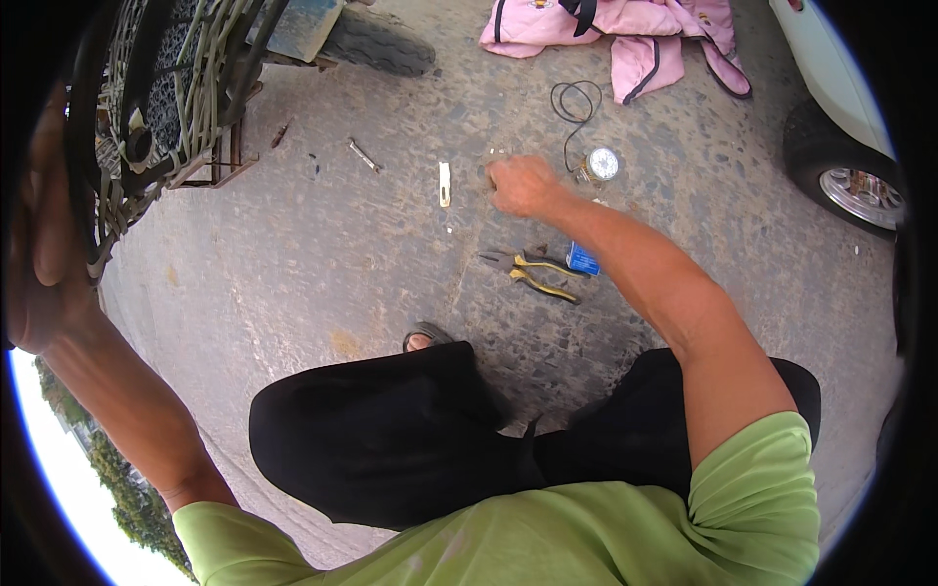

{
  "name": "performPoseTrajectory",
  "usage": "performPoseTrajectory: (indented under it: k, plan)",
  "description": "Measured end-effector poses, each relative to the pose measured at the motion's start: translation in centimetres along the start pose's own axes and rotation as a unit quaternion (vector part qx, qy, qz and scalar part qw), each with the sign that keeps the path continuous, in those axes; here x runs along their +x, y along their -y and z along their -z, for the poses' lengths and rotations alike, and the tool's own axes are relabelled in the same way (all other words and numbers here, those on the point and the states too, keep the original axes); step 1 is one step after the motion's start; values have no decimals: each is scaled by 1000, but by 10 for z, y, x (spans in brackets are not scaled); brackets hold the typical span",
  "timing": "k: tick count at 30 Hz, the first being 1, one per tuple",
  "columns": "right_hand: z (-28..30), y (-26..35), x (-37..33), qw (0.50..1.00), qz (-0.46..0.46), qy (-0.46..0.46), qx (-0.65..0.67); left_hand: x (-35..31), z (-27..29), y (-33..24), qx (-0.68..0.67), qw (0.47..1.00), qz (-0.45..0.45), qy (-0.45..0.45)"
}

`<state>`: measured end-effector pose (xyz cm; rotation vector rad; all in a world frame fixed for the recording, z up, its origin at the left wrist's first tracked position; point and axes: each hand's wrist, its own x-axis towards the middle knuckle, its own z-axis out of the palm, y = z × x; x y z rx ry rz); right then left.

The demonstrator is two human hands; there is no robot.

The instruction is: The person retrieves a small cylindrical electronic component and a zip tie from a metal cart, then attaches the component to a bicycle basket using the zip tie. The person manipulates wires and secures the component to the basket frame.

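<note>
My right hand [526, 186] reaches down to the paved ground with its fingers curled together. Whatever they may hold is hidden from view. Small pale bits [496, 151] lie just beyond the fingertips, and a white flat strip with a slot [445, 184] lies to the left. On the right is a round white-faced dial [603, 164] with a thin black cable [569, 122] looping away from it. Nearer to me are pliers with yellow and black handles [543, 275], beside a small blue box [583, 259]. My left hand [41, 254] is raised at the far left rim, dark, its fingers unclear.
A wrench [363, 154] lies on the ground left of the strip. A vehicle with a woven basket [191, 107] and a black tyre [376, 44] stands at the upper left. Pink cloth [645, 61] lies at the back. A car wheel [860, 195] is on the right.
</note>
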<state>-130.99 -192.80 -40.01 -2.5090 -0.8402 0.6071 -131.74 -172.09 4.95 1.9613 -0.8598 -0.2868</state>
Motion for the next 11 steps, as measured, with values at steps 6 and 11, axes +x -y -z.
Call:
performPoseTrajectory:
  k: [6,11]
  plan:
    - [-25,4,4,999,-1,-30,14,5,6,11,-14,997,-70,41]
    - [-33,0,12,999,-2,-23,23,15,31,30,-236,934,-101,248]
